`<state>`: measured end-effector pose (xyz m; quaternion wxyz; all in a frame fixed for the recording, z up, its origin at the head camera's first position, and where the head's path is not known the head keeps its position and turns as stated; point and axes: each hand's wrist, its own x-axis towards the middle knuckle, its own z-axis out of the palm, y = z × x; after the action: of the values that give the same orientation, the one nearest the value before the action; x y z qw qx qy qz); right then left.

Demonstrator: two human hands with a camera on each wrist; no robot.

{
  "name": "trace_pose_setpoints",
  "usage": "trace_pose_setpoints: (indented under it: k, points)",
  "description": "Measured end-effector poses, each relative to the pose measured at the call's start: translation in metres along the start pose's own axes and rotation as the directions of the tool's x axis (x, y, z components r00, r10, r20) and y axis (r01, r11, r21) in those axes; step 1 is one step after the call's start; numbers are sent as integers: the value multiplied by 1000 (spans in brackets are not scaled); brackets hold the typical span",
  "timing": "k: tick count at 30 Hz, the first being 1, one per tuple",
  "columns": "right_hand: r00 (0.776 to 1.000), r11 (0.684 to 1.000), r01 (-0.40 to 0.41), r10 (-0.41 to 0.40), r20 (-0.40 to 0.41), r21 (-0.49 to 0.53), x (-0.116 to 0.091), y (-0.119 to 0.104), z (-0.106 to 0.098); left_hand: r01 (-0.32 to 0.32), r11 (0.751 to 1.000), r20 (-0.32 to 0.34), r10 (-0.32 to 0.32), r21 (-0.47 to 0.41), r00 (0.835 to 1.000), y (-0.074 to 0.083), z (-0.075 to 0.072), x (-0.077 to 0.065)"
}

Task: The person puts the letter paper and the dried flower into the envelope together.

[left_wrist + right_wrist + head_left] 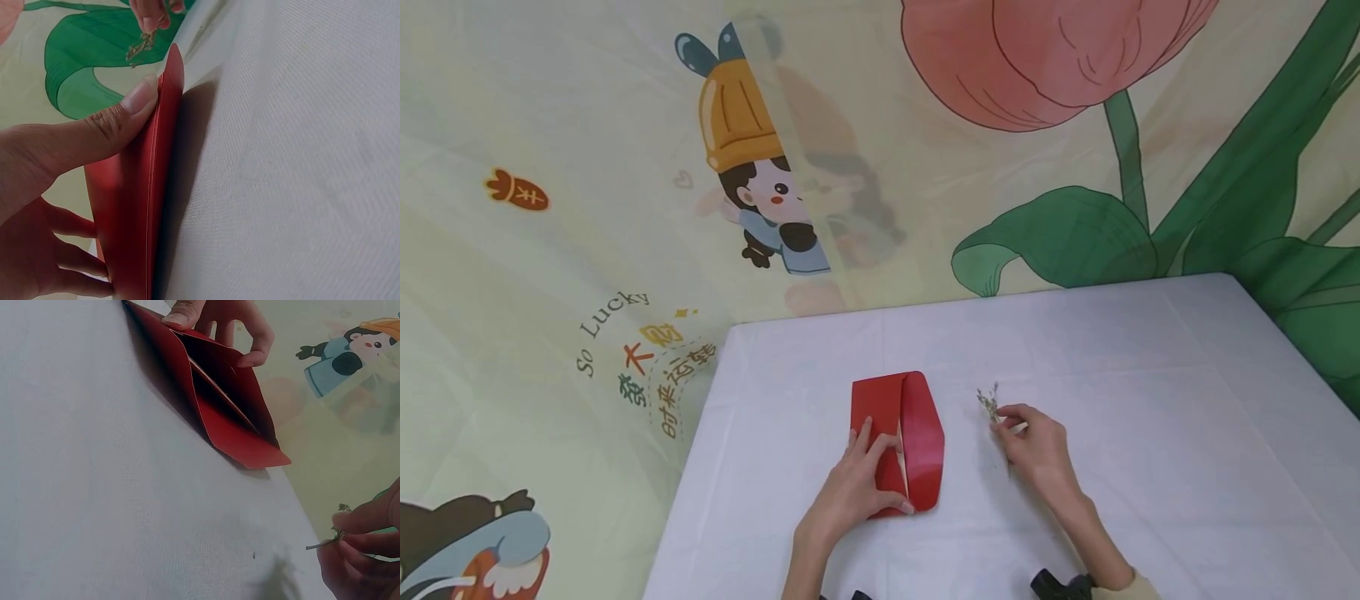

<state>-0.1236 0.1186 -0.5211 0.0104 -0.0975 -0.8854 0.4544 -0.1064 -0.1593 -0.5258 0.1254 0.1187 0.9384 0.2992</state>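
Note:
A red envelope (877, 400) lies on the white-covered table with its flap (922, 442) folded out to the right. My left hand (853, 483) grips it, thumb at the near edge and fingers over the upper face. In the right wrist view the mouth of the red envelope (228, 428) gapes, and a pale-edged sheet (219, 390) shows inside. To the right of the flap, my right hand (1037, 446) pinches a small sprig of dried flowers (988, 403) between thumb and fingertips, raised above the cloth. Its thin stem (315, 547) sticks out past the fingers.
White cloth (1150, 417) covers the table. Behind it hangs a printed backdrop with a pink tulip (1052, 58), green leaves and a cartoon figure (771, 192). A tiny dark speck (254, 555) lies on the cloth below the envelope's flap in the right wrist view.

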Motion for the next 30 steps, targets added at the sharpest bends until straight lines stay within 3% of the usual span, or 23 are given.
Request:
trace_pose_setpoints:
  k: [30]
  points:
    - [997, 998, 60, -61, 52, 20, -4, -17, 20, 2, 1000, -1, -2, -18, 1000, -1, 1, 2]
